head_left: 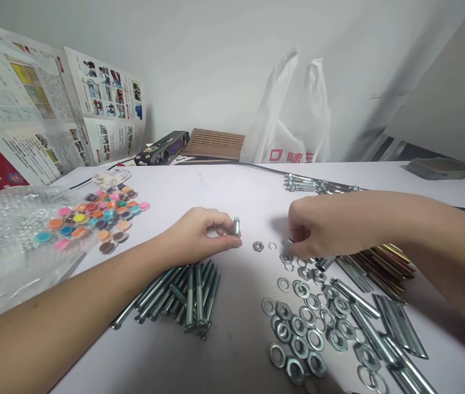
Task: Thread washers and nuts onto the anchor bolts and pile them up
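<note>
My left hand (205, 235) is closed in a pinch around a silver bolt (236, 226), whose end stands up past the fingertips; its lower part is hidden. Just right of it, a hex nut (258, 247) and a thin washer (272, 246) lie flat. My right hand (312, 227) is closed with its fingertips low over the near-right nuts and washers (299, 325). A small metallic glint shows at those fingertips, too hidden to name. Below my left forearm lies a pile of long bolts (191, 295).
Metal sleeves (364, 301) and brass-coloured rods (384, 268) lie at right. Assembled bolts (302, 183) rest farther back. Colourful discs (93, 213) and clear plastic wrap (23, 235) occupy the left. A white bag (288, 120) and a folded newspaper (109, 104) stand behind.
</note>
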Available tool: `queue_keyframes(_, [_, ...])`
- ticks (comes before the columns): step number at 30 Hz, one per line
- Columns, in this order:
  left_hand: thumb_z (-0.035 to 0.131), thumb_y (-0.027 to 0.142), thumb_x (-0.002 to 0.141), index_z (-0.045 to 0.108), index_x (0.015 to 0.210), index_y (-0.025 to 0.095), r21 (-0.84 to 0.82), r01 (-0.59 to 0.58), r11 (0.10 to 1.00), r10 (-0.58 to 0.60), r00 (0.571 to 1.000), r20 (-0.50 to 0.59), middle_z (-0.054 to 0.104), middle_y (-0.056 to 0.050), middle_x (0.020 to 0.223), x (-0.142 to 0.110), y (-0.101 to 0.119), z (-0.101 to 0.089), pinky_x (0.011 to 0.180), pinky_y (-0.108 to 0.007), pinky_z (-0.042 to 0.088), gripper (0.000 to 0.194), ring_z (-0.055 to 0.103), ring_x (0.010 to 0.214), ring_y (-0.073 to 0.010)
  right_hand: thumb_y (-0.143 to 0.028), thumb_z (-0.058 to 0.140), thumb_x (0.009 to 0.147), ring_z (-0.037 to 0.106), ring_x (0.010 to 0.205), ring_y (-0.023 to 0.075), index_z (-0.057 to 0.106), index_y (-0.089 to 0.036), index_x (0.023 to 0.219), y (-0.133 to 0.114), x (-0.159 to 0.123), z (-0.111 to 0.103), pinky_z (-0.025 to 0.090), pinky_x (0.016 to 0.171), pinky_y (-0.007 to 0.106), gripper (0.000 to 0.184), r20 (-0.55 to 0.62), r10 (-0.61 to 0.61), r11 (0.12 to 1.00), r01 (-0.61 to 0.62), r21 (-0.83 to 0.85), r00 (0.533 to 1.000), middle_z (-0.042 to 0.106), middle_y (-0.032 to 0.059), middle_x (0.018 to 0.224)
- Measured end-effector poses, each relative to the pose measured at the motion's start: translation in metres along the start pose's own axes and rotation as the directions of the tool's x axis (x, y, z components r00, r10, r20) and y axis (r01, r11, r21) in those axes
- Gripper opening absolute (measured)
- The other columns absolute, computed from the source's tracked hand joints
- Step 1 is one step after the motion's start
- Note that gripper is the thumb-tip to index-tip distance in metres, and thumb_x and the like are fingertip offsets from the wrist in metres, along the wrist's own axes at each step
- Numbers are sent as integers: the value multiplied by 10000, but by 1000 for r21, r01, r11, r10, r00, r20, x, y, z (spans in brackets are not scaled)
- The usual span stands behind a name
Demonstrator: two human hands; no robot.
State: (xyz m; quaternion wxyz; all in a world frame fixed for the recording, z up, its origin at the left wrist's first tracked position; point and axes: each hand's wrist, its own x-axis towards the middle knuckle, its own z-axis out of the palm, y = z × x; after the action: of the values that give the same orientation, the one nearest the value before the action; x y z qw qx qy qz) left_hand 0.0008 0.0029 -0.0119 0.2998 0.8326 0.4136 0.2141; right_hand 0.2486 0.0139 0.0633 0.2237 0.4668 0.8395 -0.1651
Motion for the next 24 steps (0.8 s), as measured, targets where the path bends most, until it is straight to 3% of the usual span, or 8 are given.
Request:
queue_keyframes(3, [682,337,801,712,829,167,-1,0,1000,0,1000,-6,693,13,802,0,0,1,698,-205,425,175,606,742,-103,-549,528,784,383,461,112,565,-189,601,2,-4,-6,279,430,269,406,-140,-53,998,59,37,989,508,7,552])
queue_keyframes(7, [690,339,793,711,819,165,-4,-4,1000,4,1000,-21,687,17,778,0,0,1,666,-198,411,177,579,705,-94,-501,605,768,412,471,103,615,-192,667,-6,-5,-9,292,416,254,325,-276,-107,964,167,206,955,527,-10,550])
queue_keyframes(13, [682,370,795,699,809,152,-26,-28,999,28,999,-20,667,14,748,0,-2,2,666,-206,405,219,553,698,-100,-386,606,802,506,564,104,686,-181,802,-29,8,-1,365,509,248,220,-532,-156,893,349,285,832,614,-5,655])
queue_keyframes(17, [680,360,797,698,821,149,-51,-37,998,36,999,-11,669,13,764,0,-3,2,683,-206,406,213,555,716,-101,-342,618,795,511,589,110,726,-183,832,-37,8,-2,380,544,259,196,-575,-121,905,328,271,809,619,-1,652])
queue_keyframes(20, [677,360,798,698,817,146,-58,-30,998,30,1000,-6,668,12,762,0,-3,2,687,-208,406,216,557,722,-105,-362,628,788,487,541,103,739,-200,858,-39,5,-4,377,499,259,208,-572,-67,904,292,311,818,630,-9,653])
queue_keyframes(24, [673,362,798,696,799,146,-48,-29,998,28,999,-14,658,17,742,-1,-3,2,670,-209,401,218,546,703,-103,-337,637,788,523,545,112,737,-200,883,-39,7,-1,394,489,256,194,-567,-112,869,357,343,816,641,-3,652])
